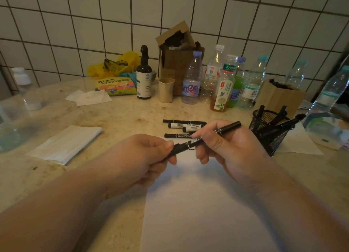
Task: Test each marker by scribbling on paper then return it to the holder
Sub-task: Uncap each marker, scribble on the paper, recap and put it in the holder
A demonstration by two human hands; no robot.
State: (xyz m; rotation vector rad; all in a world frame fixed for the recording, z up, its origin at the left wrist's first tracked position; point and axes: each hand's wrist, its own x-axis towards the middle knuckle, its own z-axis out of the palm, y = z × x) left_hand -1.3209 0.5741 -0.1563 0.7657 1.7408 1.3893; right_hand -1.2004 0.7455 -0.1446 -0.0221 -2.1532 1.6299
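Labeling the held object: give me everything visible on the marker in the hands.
The marker is a slim black pen-type marker with white print along its barrel, plastic by the look. It is held in the air over the white paper, tilted, its right end higher. The left hand pinches its lower left end, where a cap seems to sit; the right hand grips the middle of the barrel. Whether the cap is seated or coming off cannot be told. The tip is not visible.

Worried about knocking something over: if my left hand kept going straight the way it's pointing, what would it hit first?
Probably your right hand, gripping the same marker just beyond the left hand; depth is unclear.
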